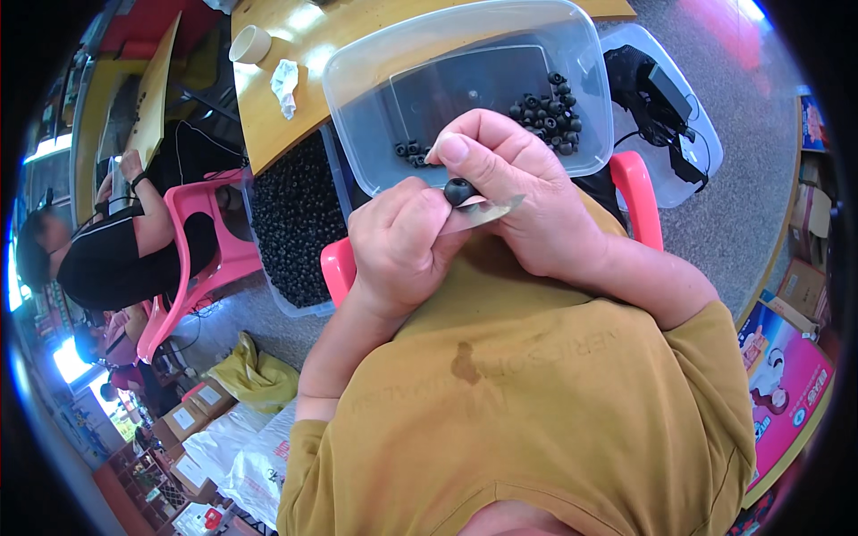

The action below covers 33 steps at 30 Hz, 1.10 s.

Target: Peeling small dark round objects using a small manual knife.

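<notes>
One wooden counter [264, 129], one clear tub [357, 121], a left hand [393, 237], a right hand [545, 210], a knife [483, 214] and a black bead [459, 190].
The tub, dark beads [550, 113] inside, sits at the counter's edge beyond the hands; left fingers curl around the knife, handle hidden; right thumb and forefinger bend close together, their grip impossible to tell; the bead lies between both hands, beside the blade.

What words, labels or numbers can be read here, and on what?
I won't copy wording; print shows on these:
Mustard shirt: faint lettering.
Pink panel, right: bold lettering, unquoted.
White bag: red lettering, too small to read.
Cardboard cartons: labels too small to read.
Knife and black bead: no text visible.
</notes>
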Each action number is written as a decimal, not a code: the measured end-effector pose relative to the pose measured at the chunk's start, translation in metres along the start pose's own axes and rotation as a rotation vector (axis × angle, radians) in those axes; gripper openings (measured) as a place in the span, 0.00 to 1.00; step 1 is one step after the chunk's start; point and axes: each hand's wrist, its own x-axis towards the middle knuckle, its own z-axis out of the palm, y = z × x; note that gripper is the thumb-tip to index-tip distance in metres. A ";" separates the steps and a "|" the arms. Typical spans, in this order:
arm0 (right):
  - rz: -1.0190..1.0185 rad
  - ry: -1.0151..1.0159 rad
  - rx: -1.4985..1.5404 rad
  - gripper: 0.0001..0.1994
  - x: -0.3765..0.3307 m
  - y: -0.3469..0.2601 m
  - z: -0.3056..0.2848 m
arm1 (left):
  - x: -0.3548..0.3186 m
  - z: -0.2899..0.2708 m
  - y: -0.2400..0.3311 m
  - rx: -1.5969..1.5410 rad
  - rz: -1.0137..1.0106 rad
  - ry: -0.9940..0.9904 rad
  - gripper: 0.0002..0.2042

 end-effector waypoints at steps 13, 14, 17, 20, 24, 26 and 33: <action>0.128 -0.043 0.171 0.08 0.001 0.004 -0.006 | 0.004 0.000 0.003 -0.020 -0.076 0.065 0.14; 0.127 -0.044 0.171 0.08 0.002 0.004 -0.005 | 0.001 -0.001 0.002 0.031 -0.079 -0.009 0.14; 0.129 0.038 0.144 0.07 0.003 0.003 -0.001 | -0.001 0.000 0.000 0.061 -0.070 -0.053 0.13; 0.197 0.033 0.191 0.07 0.002 0.000 -0.001 | -0.002 -0.003 0.002 0.047 -0.081 0.001 0.14; 0.166 -0.038 0.175 0.07 0.003 0.004 -0.005 | 0.006 -0.006 0.007 0.103 -0.141 0.002 0.16; 0.145 -0.003 0.143 0.07 0.004 0.007 -0.005 | 0.006 -0.001 0.003 0.082 -0.114 0.009 0.16; 0.230 0.057 0.092 0.08 0.004 0.003 -0.004 | -0.004 0.003 -0.003 0.094 -0.092 -0.017 0.16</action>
